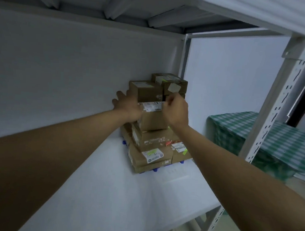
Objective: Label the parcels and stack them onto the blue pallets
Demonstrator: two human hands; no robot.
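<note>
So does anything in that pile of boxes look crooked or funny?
Yes, a little. The box between the hands sits turned at an angle to the boxes under it, not lined up. The bottom box juts out past the blue pallet. The whole pile looks uneven, though nothing looks torn or spilled.

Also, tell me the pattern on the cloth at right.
Green-and-white check on the cloth, head view.

Dim, bluish, even light; soft shadows; overall blur; wide-angle bending at the edges; no glare.
</note>
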